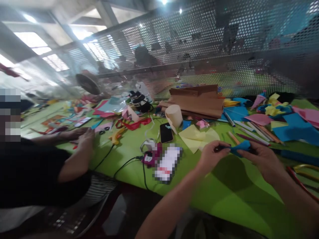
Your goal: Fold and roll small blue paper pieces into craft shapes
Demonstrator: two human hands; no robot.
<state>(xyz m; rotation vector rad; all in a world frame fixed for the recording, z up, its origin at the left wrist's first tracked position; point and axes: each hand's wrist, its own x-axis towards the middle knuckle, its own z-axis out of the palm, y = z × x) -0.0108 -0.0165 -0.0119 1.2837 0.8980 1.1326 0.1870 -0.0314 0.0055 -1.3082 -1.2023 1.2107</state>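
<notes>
My left hand [212, 153] and my right hand [263, 159] meet over the green table [231, 196], both pinched on a small blue paper piece [240, 147] wrapped round a thin dark stick. The left fingers grip the stick's left end. The right fingers close over the blue piece's right side. Yellow paper sheets [198, 136] lie just behind my hands.
A co-worker's arms [79, 146] rest on the table at left. A black phone [165, 132], a paper cup [174, 115], a brown cardboard stack [199, 101], pencils [251, 132], blue and pink papers [294, 126], cables and a perforated metal screen [224, 56] surround the work area.
</notes>
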